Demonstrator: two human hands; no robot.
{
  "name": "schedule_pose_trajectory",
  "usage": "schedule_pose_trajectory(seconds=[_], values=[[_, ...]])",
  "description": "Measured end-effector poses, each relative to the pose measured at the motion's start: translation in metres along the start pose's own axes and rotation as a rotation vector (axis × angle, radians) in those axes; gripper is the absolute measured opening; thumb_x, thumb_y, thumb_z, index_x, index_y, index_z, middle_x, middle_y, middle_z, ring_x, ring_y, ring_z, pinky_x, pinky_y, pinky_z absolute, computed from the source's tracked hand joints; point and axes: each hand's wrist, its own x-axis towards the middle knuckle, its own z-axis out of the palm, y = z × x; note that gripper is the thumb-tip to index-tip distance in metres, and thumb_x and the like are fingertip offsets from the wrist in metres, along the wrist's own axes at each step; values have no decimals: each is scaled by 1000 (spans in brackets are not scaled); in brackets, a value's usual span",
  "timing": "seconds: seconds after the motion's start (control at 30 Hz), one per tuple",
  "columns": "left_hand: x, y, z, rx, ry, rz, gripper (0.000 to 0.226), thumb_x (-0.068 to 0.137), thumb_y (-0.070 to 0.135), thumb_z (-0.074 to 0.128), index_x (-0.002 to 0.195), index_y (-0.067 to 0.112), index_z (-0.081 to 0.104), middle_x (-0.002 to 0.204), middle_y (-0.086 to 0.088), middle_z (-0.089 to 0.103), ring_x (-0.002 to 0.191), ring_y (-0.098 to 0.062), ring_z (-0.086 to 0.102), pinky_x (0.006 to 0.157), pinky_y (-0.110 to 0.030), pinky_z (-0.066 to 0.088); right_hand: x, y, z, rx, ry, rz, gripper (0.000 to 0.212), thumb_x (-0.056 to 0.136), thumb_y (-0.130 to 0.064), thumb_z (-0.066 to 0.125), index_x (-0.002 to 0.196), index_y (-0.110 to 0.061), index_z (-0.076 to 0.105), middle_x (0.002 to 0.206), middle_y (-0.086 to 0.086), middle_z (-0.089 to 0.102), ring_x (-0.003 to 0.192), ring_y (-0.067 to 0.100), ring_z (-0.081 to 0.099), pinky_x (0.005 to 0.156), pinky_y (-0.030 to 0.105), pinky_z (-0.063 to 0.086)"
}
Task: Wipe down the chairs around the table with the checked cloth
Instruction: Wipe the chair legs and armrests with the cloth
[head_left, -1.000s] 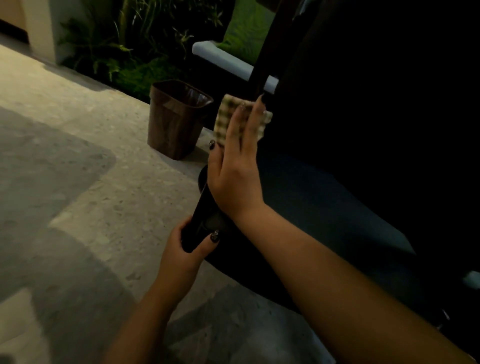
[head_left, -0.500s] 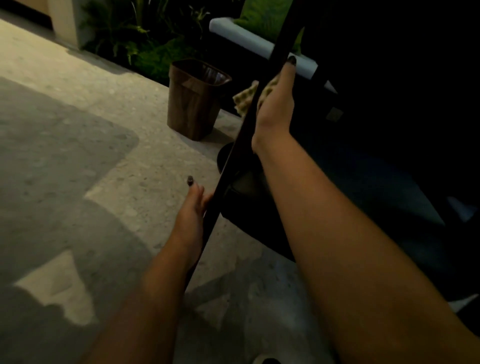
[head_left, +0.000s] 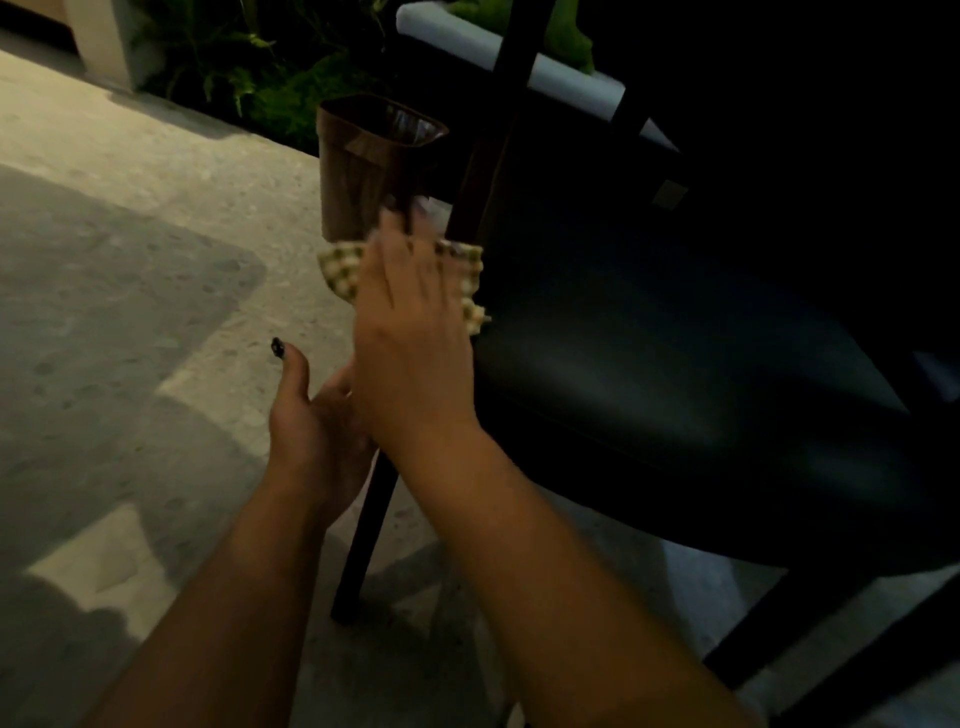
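At the seat's near-left corner, the right hand (head_left: 415, 332) is now pressing the cloth (head_left: 470, 270) flat-fingered, lower than before; the left hand (head_left: 311, 421) is cupping the chair (head_left: 675, 374) leg, its grip half hidden.

Cloth (head_left: 343, 273) woven, checked; chair seat (head_left: 675, 364) smooth, slight sheen; bin (head_left: 358, 176) glossy brown plastic; floor (head_left: 130, 260) speckled, matt stone.

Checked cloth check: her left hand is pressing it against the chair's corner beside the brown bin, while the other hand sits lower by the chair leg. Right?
Not quite: the right hand presses the checked cloth at the chair corner, as the head view shows. The left hand is the lower one by the chair leg. The brown bin does stand just behind.
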Motion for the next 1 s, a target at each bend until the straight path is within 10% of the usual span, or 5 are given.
schedule_pose_trajectory(seconds=[0.13, 0.4, 0.5, 0.67, 1.0], values=[[4, -4, 4, 151, 45, -10, 85, 88, 78, 13, 131, 20, 58, 127, -3, 66, 125, -23, 53, 102, -40, 36, 55, 12, -26, -274, 142, -267, 83, 87, -5, -25, 145, -5, 35, 156, 16, 22, 146, 34, 8, 115, 44, -4], [5, -6, 20, 206, 122, 13, 83, 91, 75, 13, 124, 17, 62, 118, -3, 70, 116, -22, 59, 102, -41, 38, 78, 34, -23, -750, -450, -389, 30, 99, -29, 37, 116, -22, 61, 120, 9, 59, 127, 28, 45, 106, 44, 25], [1, -3, 23, 209, 155, 22, 81, 92, 73, 12, 123, 17, 62, 119, -6, 69, 116, -23, 59, 104, -40, 37, 66, 27, -9, -613, -531, -478, 27, 98, -22, 38, 112, -23, 62, 116, 2, 62, 107, 22, 55, 81, 34, 31], [-10, 5, 30, 245, 180, 91, 80, 94, 70, 8, 129, 19, 59, 122, -6, 67, 121, -21, 57, 113, -49, 29, 103, 58, -57, -674, -126, -258, 31, 97, -26, 43, 114, -13, 66, 121, 14, 62, 122, 31, 47, 105, 27, 23], [-75, 18, 68, 268, 262, 295, 55, 103, 50, 21, 115, 19, 65, 115, -6, 70, 115, -17, 61, 97, -38, 45, 33, 80, -61, -202, -344, -635, 38, 100, -42, 35, 107, -17, 63, 104, 4, 65, 101, 24, 58, 85, 36, 42]])
